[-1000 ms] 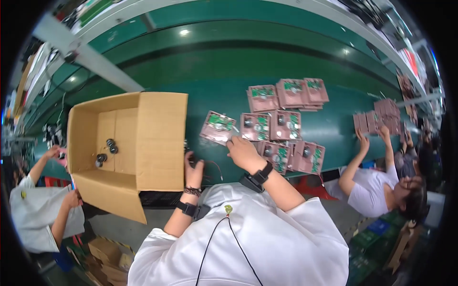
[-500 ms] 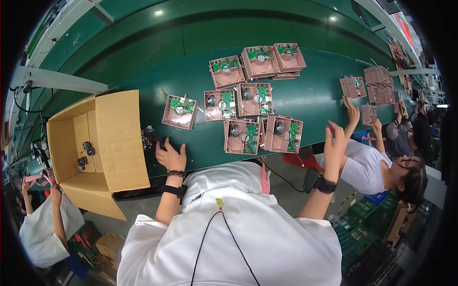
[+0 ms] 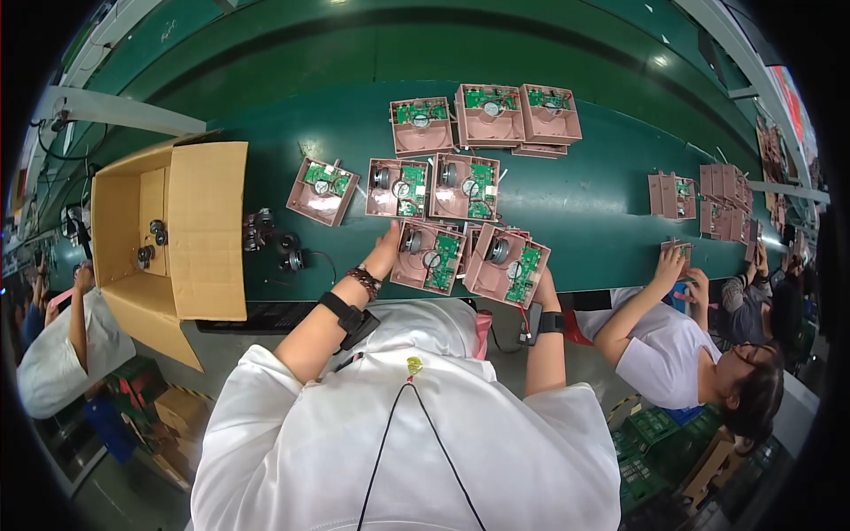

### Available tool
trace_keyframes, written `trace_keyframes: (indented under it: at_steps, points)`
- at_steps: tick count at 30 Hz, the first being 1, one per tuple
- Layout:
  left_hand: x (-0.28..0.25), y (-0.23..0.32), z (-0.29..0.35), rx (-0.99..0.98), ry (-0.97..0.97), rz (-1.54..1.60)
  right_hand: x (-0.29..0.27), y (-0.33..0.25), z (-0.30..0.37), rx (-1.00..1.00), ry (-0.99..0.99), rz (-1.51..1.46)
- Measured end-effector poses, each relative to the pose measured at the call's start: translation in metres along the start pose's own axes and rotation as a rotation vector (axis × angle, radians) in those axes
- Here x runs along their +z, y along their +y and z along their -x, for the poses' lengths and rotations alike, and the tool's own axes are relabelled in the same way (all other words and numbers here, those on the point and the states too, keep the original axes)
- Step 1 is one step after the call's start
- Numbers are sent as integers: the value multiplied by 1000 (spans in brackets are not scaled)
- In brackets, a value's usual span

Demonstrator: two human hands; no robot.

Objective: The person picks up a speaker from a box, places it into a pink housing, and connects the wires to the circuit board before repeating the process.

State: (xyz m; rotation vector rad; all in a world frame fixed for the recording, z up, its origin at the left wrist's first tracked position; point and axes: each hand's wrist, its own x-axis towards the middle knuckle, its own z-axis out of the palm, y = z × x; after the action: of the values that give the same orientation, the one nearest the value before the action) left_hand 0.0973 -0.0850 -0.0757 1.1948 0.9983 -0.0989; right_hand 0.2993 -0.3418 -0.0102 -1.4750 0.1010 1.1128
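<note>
My left hand (image 3: 384, 252) is pressed along the left side of a pink plastic housing (image 3: 413, 266), its fingers close together. At the right side of a second, tilted pink housing (image 3: 486, 278), my right hand (image 3: 546, 290) grips the edge, with its fingers mostly hidden. Both housings stand close together at the near table edge, apparently on others beneath. Each holds a round black speaker (image 3: 498, 251) and a green circuit board (image 3: 524, 273). Behind them are two more housings with speakers (image 3: 381, 177). Another housing (image 3: 320, 205), without a visible speaker, lies turned to the left.
An open cardboard carton (image 3: 208, 230) with a few speakers (image 3: 145, 255) inside stands at the left. Loose speakers (image 3: 292, 255) lie beside its flap. More housings (image 3: 421, 137) line the back of the green table (image 3: 602, 159). A co-worker (image 3: 664, 341) handles a housing at the right.
My left hand has moved right, from beside the carton to the left housing. My right hand has come down and left onto the other housing, which is now turned. Loose speakers now show near the carton.
</note>
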Motion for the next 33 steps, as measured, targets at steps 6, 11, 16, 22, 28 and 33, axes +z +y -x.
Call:
trace_keyframes:
  at_steps: [6, 11, 16, 22, 28, 33]
  points:
    - [-2, 29, 20, -187, -128, 286, -8, 0, 5, 71, -70, -100]
    - [32, 30, 26, -289, 56, 236, -13, -13, 4, 93, -84, -195]
    - [40, -16, -1, -278, 175, 111, -27, -11, -2, 92, -18, -143]
    - [62, -14, 1, -255, 90, 158, -45, -12, -4, -20, 62, -132]
    - [128, 7, 13, -213, 211, -112, -59, -49, 3, -106, 47, -87]
    - [167, 50, 35, -168, 198, -122, -147, -24, -17, -75, 147, -140]
